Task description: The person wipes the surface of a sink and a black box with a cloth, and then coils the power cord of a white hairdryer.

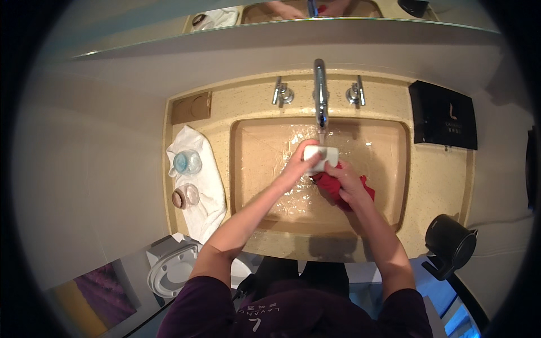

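Beneath the chrome faucet (321, 95), a small white rectangular dish (330, 154) is held between both hands, at the thin stream of water. My left hand (299, 164) grips its left side, with the thumb across the front. My right hand (348, 179) has its thumb at the dish's lower right corner and also holds a red cloth (329, 184), which hangs below and behind the hand. My right fingers are partly hidden by the cloth and dish. Under the hands, rippling water covers the bottom of the beige sink (253, 139).
Two lever handles (284, 94) (356, 93) flank the faucet. On the left of the counter, two glasses (192, 162) (191, 195) with coloured bases lie on a white towel (207, 177), near a brown tray (191, 108). A black box (439, 116) and a black kettle (448, 241) stand right.
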The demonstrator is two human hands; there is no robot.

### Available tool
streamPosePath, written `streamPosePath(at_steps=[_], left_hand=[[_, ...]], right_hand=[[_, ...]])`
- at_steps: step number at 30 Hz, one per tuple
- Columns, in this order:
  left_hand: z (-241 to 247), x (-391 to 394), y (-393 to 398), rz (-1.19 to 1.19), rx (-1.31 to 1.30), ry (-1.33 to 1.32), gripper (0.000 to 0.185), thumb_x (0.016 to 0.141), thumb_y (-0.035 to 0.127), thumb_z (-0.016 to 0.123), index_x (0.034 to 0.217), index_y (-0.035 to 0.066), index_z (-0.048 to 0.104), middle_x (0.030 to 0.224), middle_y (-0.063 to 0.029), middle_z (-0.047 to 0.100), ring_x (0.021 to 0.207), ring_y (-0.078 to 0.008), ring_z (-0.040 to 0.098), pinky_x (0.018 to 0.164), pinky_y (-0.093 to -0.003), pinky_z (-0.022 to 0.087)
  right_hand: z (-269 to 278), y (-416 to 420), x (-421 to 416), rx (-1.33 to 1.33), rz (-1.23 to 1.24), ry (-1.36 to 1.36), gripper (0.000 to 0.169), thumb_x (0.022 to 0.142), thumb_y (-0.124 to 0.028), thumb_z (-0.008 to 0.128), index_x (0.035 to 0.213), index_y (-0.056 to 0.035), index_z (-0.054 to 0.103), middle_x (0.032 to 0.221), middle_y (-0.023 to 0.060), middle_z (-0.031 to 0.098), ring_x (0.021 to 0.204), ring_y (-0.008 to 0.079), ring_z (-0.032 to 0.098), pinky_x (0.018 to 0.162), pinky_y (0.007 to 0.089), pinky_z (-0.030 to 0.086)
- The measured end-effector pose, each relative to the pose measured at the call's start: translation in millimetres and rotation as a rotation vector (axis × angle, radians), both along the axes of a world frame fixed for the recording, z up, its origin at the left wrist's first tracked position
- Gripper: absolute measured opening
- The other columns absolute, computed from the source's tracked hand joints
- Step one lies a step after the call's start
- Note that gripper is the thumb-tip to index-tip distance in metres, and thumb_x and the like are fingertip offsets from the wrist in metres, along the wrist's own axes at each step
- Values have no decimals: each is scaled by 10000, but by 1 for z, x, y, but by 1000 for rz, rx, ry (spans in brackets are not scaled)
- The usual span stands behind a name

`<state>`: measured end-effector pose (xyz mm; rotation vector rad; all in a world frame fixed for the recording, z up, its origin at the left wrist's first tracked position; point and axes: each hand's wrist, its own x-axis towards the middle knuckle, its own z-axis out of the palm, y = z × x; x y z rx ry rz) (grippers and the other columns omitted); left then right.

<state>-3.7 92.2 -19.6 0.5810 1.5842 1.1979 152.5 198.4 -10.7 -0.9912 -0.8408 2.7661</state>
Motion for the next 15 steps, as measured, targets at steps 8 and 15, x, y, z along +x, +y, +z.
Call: streamPosePath(at_steps=[8, 15], left_hand=[[7, -32, 25, -61, -376, -368, 563, 1016, 576, 512, 1355, 127, 516, 1078, -126, 676, 911, -226, 707, 640, -363, 637], [17, -37, 18, -59, -357, -563, 629, 1064, 629, 418, 1434, 133, 532, 1150, -60, 697, 971, -177, 701, 773, -328, 610]], right_hand=[[3, 0, 3, 1098, 707, -73, 370, 873, -185, 769, 1208, -60, 671, 1132, 126, 718, 1044, 311, 710, 869, 434, 565], [-38, 13, 6, 1013, 338, 135, 228, 932, -182, 732, 1120, -56, 703, 981, 71, 746, 854, 264, 719, 781, 409, 574]])
